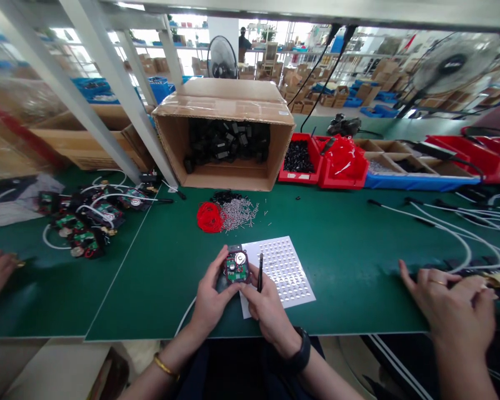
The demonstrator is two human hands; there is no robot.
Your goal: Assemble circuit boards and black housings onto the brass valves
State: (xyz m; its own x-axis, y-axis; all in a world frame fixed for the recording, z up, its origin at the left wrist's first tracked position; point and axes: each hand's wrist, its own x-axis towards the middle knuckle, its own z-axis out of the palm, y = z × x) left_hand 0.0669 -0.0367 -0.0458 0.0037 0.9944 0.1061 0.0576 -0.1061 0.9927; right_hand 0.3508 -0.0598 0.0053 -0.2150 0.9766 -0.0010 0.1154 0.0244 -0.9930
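Between my hands, over the front of the green table, is a small black housing with a green circuit board (237, 268) and a round silver part in it. My left hand (211, 294) grips its left side, thumb along the lower edge. My right hand (266, 303) holds a pair of dark tweezers (260, 273) pointing upward, and its fingers also touch the housing's right edge. Under and beside my right hand lies a white sheet (294, 266) with rows of small clear round dots. A white cable (185, 315) runs down by my left wrist.
Ahead lie red rings (209, 217) and a pile of small screws (238, 214). Behind them stands a cardboard box (225, 100) of black parts, with red bins (344, 166) to its right. Wired circuit units (87, 222) lie left. Co-workers' hands (454, 305) work at both sides.
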